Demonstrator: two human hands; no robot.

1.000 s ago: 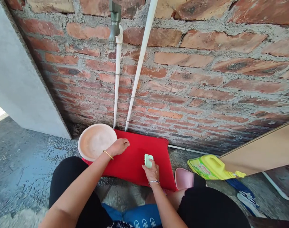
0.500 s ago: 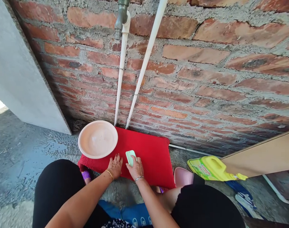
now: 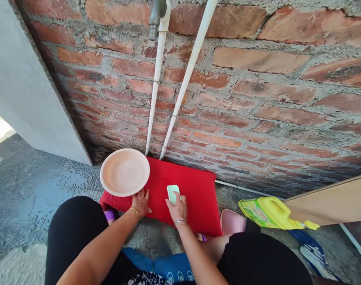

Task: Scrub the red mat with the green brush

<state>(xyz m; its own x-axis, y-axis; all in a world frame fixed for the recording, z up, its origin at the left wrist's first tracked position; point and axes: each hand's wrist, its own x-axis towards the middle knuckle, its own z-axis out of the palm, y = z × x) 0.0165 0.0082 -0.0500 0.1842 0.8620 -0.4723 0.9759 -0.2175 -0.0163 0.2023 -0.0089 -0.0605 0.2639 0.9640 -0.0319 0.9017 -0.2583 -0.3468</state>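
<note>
A thick red mat [image 3: 180,186] lies spread between my knees, its left edge hanging down in a fold. My right hand [image 3: 178,206] is closed around a mint-green scrub brush [image 3: 172,191], back upward, over the middle of the mat; the brush's underside is hidden. Flat on the mat's front left part, my left hand [image 3: 141,202] has its fingers stretched out, close to the rim of the basin. This pale pink basin [image 3: 125,172] stands on the mat's left end; a little clear liquid may be in it, but I cannot tell.
A brick wall with white pipes [image 3: 156,91] and a tap [image 3: 155,21] rises behind the mat. To the right are a pink plastic piece [image 3: 232,221], a yellow detergent jug [image 3: 269,213] on its side and a blue-and-white slipper [image 3: 313,253]. A grey slab [image 3: 34,91] leans at left.
My right hand has slid the brush a little to the right across the mat. My left hand has shifted slightly toward the basin. The camera view has tilted slightly.
</note>
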